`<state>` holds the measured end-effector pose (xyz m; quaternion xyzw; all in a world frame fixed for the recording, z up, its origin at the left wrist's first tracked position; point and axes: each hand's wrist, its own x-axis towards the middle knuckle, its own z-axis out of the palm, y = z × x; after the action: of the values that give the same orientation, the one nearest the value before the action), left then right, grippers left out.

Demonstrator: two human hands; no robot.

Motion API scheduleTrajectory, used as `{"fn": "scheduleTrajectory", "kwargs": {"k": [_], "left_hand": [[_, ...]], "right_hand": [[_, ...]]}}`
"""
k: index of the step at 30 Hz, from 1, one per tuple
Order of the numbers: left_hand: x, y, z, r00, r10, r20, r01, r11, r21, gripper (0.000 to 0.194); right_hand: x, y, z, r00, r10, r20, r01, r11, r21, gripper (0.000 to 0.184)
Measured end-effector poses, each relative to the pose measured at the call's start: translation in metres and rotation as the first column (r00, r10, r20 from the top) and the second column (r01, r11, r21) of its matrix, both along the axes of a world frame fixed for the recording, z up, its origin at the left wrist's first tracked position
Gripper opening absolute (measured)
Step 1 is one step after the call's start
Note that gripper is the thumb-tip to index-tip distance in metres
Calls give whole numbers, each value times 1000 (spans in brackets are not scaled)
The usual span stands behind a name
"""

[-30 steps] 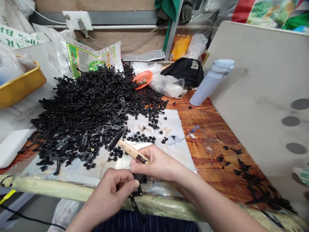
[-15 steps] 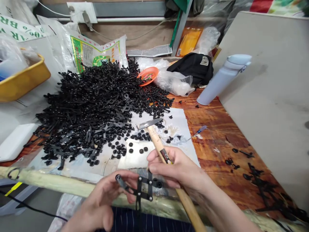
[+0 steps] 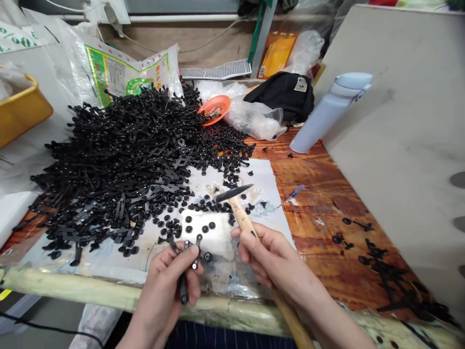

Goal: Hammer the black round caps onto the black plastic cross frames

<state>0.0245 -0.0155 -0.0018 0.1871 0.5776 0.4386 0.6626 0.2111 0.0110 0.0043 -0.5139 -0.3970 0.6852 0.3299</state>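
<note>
over the near edge of the wooden bench point(image 3: 327, 232), the left hand point(image 3: 163, 295) is closed around a jointed black plastic assembly point(image 3: 182, 291), fingers curled and thumb across it. its long axis runs near to far, and its far end sits just short of a flat metal plate point(image 3: 220, 240) dotted with small black studs. the right hand point(image 3: 272, 259) lies farther from the assembly, to its right, closed on the wooden handle of a hammer point(image 3: 241, 218), whose head is raised above the plate's far right corner. a heap of black plastic strips point(image 3: 119, 160) spreads to the far left.
</note>
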Motion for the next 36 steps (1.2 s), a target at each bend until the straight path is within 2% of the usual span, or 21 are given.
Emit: {"fn": "scheduleTrajectory", "kwargs": {"k": [3, 6, 15, 24, 30, 36], "left_hand": [[2, 14, -5, 1000, -5, -16, 4, 1000, -31, 33], [6, 20, -8, 1000, -22, -12, 21, 998, -52, 33], [12, 21, -8, 997, 1, -74, -4, 999, -36, 34], [17, 21, -9, 989, 7, -148, -13, 999, -40, 32], [14, 21, -10, 993, 19, -115, -25, 998, -51, 31], [14, 21, -7, 996, -9, -92, 4, 999, -48, 31]], "right_hand": [[8, -1, -3, 994, -98, -57, 93, 992, -82, 44], [12, -4, -7, 988, -129, -80, 119, 986, -112, 46], [12, -10, -21, 989, -83, -126, 67, 991, -120, 39], [15, -11, -20, 991, -58, -119, 40, 989, -144, 43], [15, -10, -17, 989, -92, -115, 72, 984, -164, 40], [14, -9, -16, 990, -69, -121, 45, 980, -195, 40]]}}
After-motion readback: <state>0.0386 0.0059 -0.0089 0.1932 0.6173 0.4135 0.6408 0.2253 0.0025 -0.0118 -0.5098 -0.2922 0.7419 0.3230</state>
